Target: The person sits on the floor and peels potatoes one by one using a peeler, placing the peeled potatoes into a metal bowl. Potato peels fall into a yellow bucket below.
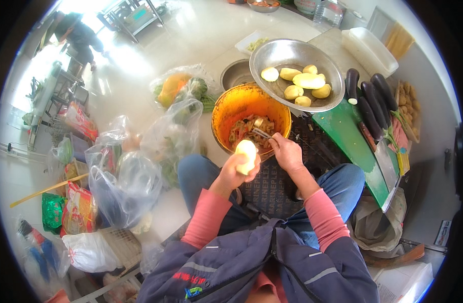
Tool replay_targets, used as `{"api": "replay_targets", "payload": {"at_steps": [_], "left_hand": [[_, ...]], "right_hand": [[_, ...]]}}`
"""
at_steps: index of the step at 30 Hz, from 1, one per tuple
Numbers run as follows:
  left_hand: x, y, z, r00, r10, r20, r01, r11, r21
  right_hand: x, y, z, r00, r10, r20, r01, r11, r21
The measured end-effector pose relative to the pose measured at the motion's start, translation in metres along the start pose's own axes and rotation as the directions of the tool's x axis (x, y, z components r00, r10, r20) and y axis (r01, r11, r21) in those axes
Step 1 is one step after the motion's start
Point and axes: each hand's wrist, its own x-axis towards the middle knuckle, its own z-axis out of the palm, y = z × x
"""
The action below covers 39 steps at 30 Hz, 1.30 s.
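A pale peeled potato is gripped upright in my left hand, near the front rim of an orange bucket. Inside the bucket lie peelings and scraps. My right hand is closed around a metal peeler, whose head extends over the bucket, apart from the potato. Beyond the bucket, a steel basin holds several peeled potatoes. Behind the bucket, partly under this basin, is another metal bowl.
On the right, a green cutting board bears several eggplants and a cleaver. Unpeeled potatoes lie beyond. Plastic bags with produce crowd the left floor. A person is at the far left, by metal racks.
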Motion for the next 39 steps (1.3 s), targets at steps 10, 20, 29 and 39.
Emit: {"api": "replay_targets", "payload": {"at_steps": [10,20,29,39], "left_hand": [[-0.002,0.001,0.003,0.995,-0.032,0.096,0.043,0.992,-0.116],[0.098,0.069,0.065,0.956,0.236,-0.172,-0.105,0.828,0.550],[0.204,0.077,0.113,0.917,0.343,-0.203,0.052,0.403,0.914],[0.136,0.032,0.079,0.832,0.543,-0.116,-0.014,0.229,0.973]], "right_hand": [[0.005,0.016,0.003,0.995,-0.101,0.018,0.102,0.994,-0.044],[-0.015,0.041,-0.101,0.971,0.026,-0.239,0.039,0.964,0.264],[-0.028,0.256,-0.306,0.598,0.558,-0.575,-0.212,0.802,0.558],[0.020,0.488,-0.454,0.516,0.623,-0.588,-0.809,0.581,-0.094]]}}
